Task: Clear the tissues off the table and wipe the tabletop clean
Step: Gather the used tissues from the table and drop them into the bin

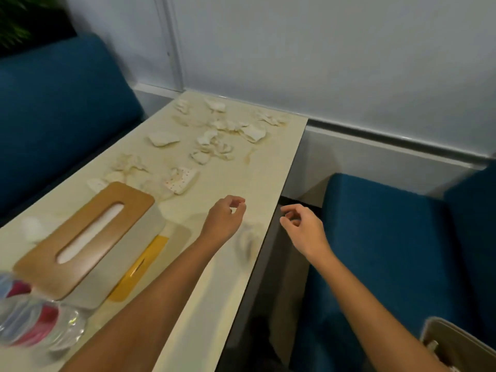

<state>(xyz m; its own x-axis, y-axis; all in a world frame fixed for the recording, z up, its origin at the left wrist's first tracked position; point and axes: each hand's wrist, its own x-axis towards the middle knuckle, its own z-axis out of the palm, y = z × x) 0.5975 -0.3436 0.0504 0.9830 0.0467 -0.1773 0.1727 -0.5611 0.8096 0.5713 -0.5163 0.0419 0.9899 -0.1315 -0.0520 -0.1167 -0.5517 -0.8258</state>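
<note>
The task stands at or near its start. The tissues (214, 135) lie scattered in crumpled pieces across the far half of the surface (268, 178), from just beyond the tissue box (88, 237) out to the wall end; none appears gathered. Yellowish stains show on the surface among them, so no wiping is evident there. A yellow flat item (139, 267) lies partly under the box; it may be a cloth, but this cannot be confirmed. A clear plastic container (35, 323) with red and pale contents sits at the near left corner. At the lower right, beside the blue seat (381, 251), a pale bin (456, 342) is partly in view, and seems the likely place for the waste. The left hand (228, 218) hovers over the bare near part of the surface, short of the tissues, fingers loosely curled with thumb and forefinger close together; it holds nothing that can be seen and touches nothing. The right hand (303, 226) hangs off the edge of the surface, above the gap between it and the seat, likewise half curled and empty, palm turned inward. A blurred pale smear on the surface near the edge, between the two hands, cannot be identified. Remaining work, as judged: collect all tissues, discard them, then wipe the stained surface.
</note>
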